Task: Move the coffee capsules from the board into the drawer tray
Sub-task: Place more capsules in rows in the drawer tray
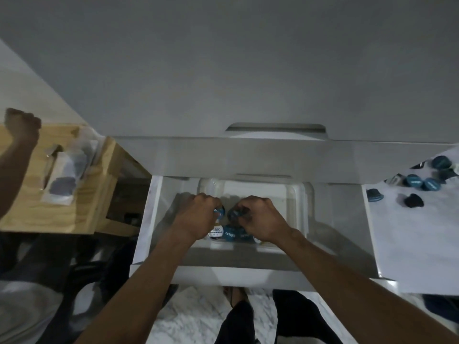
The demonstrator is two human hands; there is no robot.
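Both my hands are inside the open white drawer, over a clear plastic tray. My left hand is closed around a blue coffee capsule. My right hand grips another blue capsule. Below the hands, several capsules lie in the tray's near end, one with a white label. On the white board at the right, several more blue and dark capsules lie scattered near its far edge.
A wooden drawer at the left holds clear packets and a metal utensil. Another person's hand is raised above it at the far left. A white cabinet front rises behind the drawer. My legs stand on marble floor below.
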